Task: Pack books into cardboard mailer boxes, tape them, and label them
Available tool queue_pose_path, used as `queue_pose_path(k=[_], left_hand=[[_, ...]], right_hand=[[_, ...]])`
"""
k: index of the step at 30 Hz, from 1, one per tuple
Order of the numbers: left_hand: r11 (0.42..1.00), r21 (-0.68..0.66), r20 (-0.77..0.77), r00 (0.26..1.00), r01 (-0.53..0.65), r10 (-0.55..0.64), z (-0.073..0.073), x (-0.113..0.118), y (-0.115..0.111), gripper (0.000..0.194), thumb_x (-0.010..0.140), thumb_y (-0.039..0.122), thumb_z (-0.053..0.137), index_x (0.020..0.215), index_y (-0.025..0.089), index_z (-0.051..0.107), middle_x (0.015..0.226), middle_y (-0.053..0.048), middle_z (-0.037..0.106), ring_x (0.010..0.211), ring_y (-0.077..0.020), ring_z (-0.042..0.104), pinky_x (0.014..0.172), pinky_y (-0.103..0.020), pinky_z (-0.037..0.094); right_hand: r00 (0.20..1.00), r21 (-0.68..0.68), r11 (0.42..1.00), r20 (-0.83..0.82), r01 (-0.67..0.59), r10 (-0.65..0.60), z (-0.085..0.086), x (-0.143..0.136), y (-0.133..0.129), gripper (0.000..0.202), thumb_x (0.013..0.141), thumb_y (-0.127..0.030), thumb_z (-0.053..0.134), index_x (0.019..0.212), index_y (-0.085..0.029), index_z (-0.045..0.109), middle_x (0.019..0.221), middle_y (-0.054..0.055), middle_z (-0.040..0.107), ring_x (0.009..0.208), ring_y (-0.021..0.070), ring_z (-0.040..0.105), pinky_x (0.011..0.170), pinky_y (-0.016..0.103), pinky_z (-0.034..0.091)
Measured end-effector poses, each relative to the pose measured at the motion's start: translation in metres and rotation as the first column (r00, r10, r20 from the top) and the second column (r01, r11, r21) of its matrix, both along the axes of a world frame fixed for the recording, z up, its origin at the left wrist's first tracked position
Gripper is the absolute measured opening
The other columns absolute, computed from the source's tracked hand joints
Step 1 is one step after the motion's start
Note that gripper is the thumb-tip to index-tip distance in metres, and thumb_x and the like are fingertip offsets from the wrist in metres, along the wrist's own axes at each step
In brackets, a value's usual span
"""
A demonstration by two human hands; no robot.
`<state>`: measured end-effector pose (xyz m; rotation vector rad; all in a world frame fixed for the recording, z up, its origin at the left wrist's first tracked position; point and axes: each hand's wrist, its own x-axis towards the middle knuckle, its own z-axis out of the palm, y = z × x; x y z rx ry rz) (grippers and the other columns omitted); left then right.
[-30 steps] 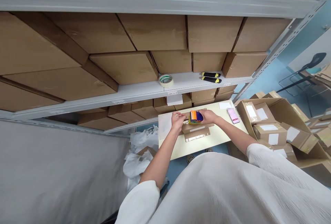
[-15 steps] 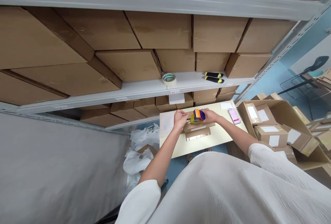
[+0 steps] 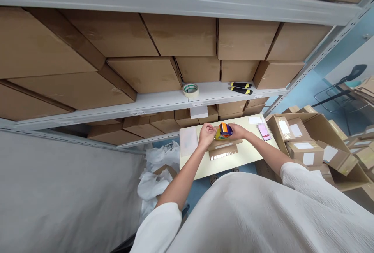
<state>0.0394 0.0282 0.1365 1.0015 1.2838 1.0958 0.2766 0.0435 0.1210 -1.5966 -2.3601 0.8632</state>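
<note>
Being held in the closed grip of the right hand (image 3: 238, 131), an orange and purple tape dispenser (image 3: 225, 129) is kept just above the brown carton (image 3: 223, 152), near the centre of the frame, slightly low and right. The fingers of the left hand (image 3: 207, 134) are pinched together beside the dispenser's left end; whether a tape end is caught between them cannot be told. The carton is supported by the pale table (image 3: 201, 171). Along its near edge a shiny strip (image 3: 223, 155) is seen, apparently clear tape, so some tape is judged to be applied there. The far part of the carton is covered by the hands and dispenser, and it cannot be told whether that part is closed or taped; full sealing is therefore not shown. By contrast, white labels are borne by the small boxes (image 3: 304, 152) gathered in the large open carton (image 3: 317, 128) at the right of the frame. A pink-screened phone (image 3: 264, 131) is placed near the table's right end, and a masking tape roll (image 3: 191, 94) and two box cutters (image 3: 241, 90) are set on the shelf (image 3: 210, 88) above.
</note>
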Motion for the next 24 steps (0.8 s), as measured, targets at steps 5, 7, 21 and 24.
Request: queue_pose_path(k=[5, 7, 21, 24], left_hand=[[0.994, 0.063, -0.082, 0.993, 0.09, -0.085, 0.008, -0.001, -0.006, 0.032, 0.07, 0.008, 0.075, 0.086, 0.025, 0.053, 0.079, 0.002, 0.069, 0.072, -0.0147, 0.064, 0.07, -0.027, 0.05], [0.989, 0.09, -0.112, 0.988, 0.12, -0.11, 0.011, -0.002, -0.01, 0.031, 0.071, 0.007, 0.074, 0.086, 0.025, 0.054, 0.079, 0.002, 0.069, 0.072, -0.0152, 0.064, 0.07, -0.027, 0.05], [0.999, -0.011, 0.025, 0.999, 0.034, -0.033, 0.001, 0.006, 0.014, 0.039, 0.07, 0.01, 0.078, 0.091, 0.026, 0.049, 0.077, 0.003, 0.068, 0.076, -0.0171, 0.07, 0.074, -0.03, 0.056], [0.998, -0.065, 0.026, 0.999, 0.021, -0.019, 0.001, 0.006, 0.019, 0.042, 0.069, 0.011, 0.08, 0.093, 0.026, 0.048, 0.077, 0.003, 0.069, 0.071, -0.0173, 0.069, 0.066, -0.029, 0.054]], right_hand=[[1.0, -0.007, 1.0, 0.002, 0.018, -0.018, 0.0, -0.001, 0.0, 0.057, 0.071, -0.034, 0.091, 0.121, -0.021, 0.069, 0.116, 0.011, 0.076, 0.106, 0.0288, 0.07, 0.088, 0.033, 0.056], [1.0, -0.011, 1.0, 0.002, 0.029, -0.029, 0.0, -0.001, 0.0, 0.059, 0.07, -0.034, 0.091, 0.122, -0.02, 0.069, 0.116, 0.011, 0.076, 0.106, 0.0287, 0.07, 0.087, 0.033, 0.056], [0.999, -0.012, 1.0, -0.033, 0.01, -0.01, 0.0, 0.001, -0.003, 0.061, 0.069, -0.031, 0.09, 0.126, -0.021, 0.069, 0.117, 0.01, 0.077, 0.108, 0.029, 0.071, 0.089, 0.034, 0.056], [0.999, -0.018, 1.0, -0.044, -0.004, 0.003, 0.002, 0.0, -0.002, 0.063, 0.069, -0.031, 0.091, 0.127, -0.021, 0.069, 0.122, 0.011, 0.077, 0.112, 0.0296, 0.071, 0.092, 0.034, 0.056]])
